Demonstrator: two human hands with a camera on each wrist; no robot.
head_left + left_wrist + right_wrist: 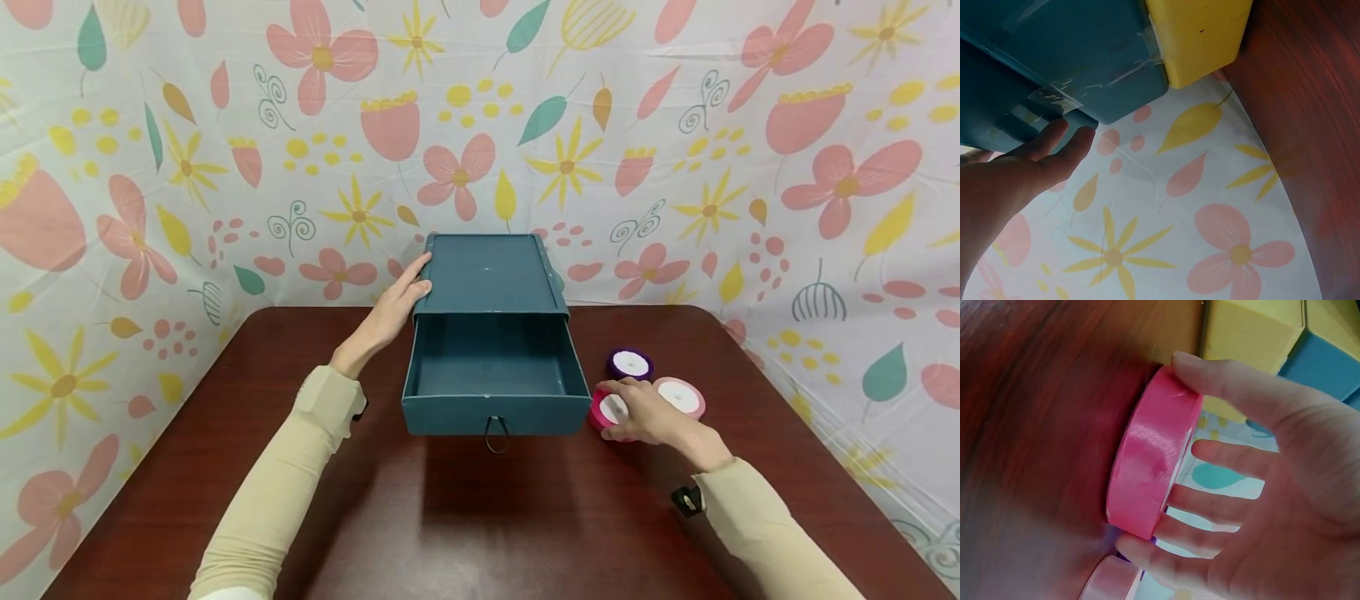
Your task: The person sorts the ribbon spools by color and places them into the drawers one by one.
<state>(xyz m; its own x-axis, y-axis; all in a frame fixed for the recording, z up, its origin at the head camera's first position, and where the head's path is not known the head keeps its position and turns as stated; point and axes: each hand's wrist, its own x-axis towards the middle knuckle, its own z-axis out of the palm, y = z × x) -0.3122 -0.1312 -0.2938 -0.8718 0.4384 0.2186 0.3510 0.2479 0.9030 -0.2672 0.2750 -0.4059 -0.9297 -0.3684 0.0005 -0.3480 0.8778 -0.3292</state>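
A dark teal drawer unit [487,271] stands at the middle of the table, its top drawer [497,414] pulled out toward me. The drawer's inside looks bare, and a dark loop [497,435] hangs at its front. My left hand [390,310] rests with extended fingers against the unit's left side. To the right of the drawer, my right hand [652,417] holds a hot-pink ribbon spool [1155,450] by its rim, thumb on one side and fingers on the other. Close by lie a purple spool [630,364] and a light-pink spool [681,397].
Below the teal section is a yellow section [1197,40] of the stack, seen in the left wrist view. A reddish-brown table [300,500] carries everything. Behind it hangs a flower-patterned cloth [457,100].
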